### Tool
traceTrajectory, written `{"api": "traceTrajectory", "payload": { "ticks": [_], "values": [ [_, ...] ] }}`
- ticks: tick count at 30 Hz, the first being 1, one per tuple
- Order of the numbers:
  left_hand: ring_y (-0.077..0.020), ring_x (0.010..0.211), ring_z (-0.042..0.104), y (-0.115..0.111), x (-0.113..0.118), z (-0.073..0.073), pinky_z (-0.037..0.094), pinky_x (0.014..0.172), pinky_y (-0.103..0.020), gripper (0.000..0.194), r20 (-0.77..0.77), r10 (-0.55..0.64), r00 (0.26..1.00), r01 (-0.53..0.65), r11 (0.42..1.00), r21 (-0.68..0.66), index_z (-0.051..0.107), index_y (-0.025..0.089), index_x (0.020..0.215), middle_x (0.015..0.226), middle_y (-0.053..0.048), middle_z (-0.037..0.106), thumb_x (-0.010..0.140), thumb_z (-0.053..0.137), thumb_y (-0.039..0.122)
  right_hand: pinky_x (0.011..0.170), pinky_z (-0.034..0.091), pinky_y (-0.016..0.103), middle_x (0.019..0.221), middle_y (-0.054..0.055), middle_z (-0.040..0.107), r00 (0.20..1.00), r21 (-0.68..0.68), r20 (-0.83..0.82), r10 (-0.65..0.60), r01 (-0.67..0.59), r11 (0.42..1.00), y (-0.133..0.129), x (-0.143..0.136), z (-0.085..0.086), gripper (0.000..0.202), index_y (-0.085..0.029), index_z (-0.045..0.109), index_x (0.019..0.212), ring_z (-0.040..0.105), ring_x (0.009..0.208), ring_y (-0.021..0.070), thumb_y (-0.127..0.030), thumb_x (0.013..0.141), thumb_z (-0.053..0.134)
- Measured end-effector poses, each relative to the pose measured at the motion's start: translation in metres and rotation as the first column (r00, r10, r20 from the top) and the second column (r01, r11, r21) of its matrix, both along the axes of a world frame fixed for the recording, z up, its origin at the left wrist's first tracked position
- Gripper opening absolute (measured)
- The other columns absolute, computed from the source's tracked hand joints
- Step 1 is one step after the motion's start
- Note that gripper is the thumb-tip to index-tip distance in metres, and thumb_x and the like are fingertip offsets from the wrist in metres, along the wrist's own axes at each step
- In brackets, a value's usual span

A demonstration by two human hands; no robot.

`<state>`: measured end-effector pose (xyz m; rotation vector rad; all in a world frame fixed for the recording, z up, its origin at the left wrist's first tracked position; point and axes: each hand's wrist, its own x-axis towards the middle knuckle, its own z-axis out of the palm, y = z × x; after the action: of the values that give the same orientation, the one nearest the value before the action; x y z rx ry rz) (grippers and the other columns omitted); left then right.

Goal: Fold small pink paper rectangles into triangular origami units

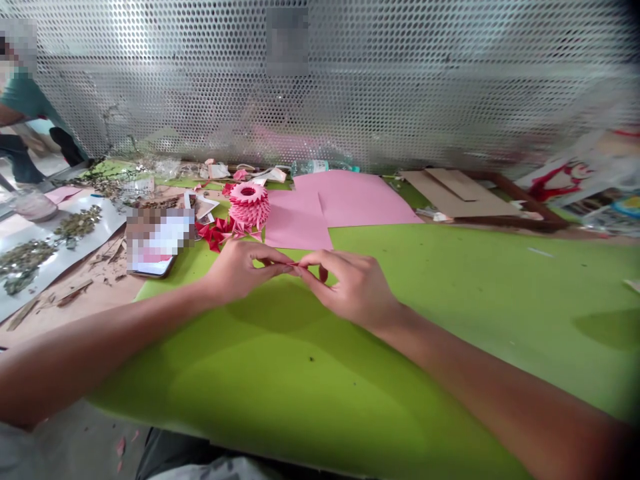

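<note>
My left hand (240, 270) and my right hand (350, 283) meet above the green table surface (320, 373). Between their pinched fingertips is a small red paper piece (293, 265), mostly hidden by the fingers. Just behind my left hand lie folded red paper stars (216, 233). A round stack of pink folded paper (249, 203) with a hole in its top stands beside them. Two flat pink sheets (360, 197) overlap behind my hands.
A phone (163, 243) lies at the left, near dried plant bits (77, 225) on a white sheet. Cardboard pieces (460, 193) rest at the back right. A perforated metal panel (350, 87) rises behind the table. A person (30, 100) is at the far left.
</note>
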<state>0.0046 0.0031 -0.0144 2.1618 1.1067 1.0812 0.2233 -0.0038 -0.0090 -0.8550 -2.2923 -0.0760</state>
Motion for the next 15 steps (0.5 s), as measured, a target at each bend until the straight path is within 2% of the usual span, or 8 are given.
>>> {"api": "traceTrajectory", "payload": {
  "ticks": [4, 8, 15],
  "values": [
    [-0.0166, 0.08, 0.073, 0.0001, -0.0004, -0.0007, 0.057, 0.071, -0.024, 0.012, 0.033, -0.027, 0.999, 0.028, 0.999, -0.019, 0.082, 0.025, 0.093, 0.089, -0.001, 0.08, 0.087, 0.071, 0.028, 0.052, 0.045, 0.024, 0.07, 0.001, 0.073, 1.0, -0.006, -0.007, 0.002, -0.002, 1.0, 0.0, 0.0002, -0.0007, 0.015, -0.017, 0.07, 0.091, 0.062, 0.051, 0.0106, -0.028, 0.095, 0.061],
    [-0.0165, 0.078, 0.072, -0.0008, -0.0004, 0.0013, 0.055, 0.068, -0.023, 0.013, -0.002, -0.006, 1.0, 0.006, 1.0, -0.02, 0.082, 0.025, 0.093, 0.09, -0.001, 0.08, 0.087, 0.071, 0.029, 0.05, 0.044, 0.024, 0.068, 0.002, 0.073, 1.0, -0.001, -0.021, 0.017, -0.017, 1.0, 0.0003, 0.0002, -0.0003, 0.015, -0.015, 0.071, 0.091, 0.062, 0.051, 0.0108, -0.026, 0.095, 0.062],
    [-0.0151, 0.075, 0.072, 0.0006, -0.0015, 0.0019, 0.055, 0.068, -0.023, 0.013, -0.026, 0.002, 1.0, 0.0, 0.999, 0.053, 0.082, 0.025, 0.09, 0.087, -0.001, 0.08, 0.089, 0.069, 0.026, 0.05, 0.044, 0.024, 0.068, 0.002, 0.074, 1.0, -0.013, -0.024, 0.01, -0.01, 1.0, 0.0001, -0.0004, 0.0021, 0.018, -0.016, 0.072, 0.092, 0.062, 0.05, 0.011, -0.03, 0.095, 0.06]
  ]
}}
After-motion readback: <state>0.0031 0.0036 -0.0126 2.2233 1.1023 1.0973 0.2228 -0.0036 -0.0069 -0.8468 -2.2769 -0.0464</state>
